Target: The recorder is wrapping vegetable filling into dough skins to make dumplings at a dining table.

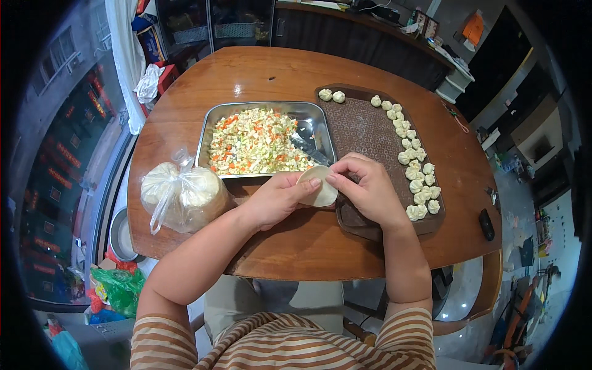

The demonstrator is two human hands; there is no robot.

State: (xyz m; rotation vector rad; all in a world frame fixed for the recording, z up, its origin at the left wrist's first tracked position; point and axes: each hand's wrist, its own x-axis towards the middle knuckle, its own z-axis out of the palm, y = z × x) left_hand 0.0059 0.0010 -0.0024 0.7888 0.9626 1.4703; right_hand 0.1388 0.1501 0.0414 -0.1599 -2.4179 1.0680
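A wooden table (246,71) bears a brown tray (364,132) at right, a steel pan (311,113) left of it. By the pan's near right corner, the left hand (274,200) and right hand (368,187) each pinch an edge of a round dough wrapper (319,195); pale dumplings (411,174) mostly line the tray's right side.

A pale, round dough wrapper (322,195) is held tilted in midair.
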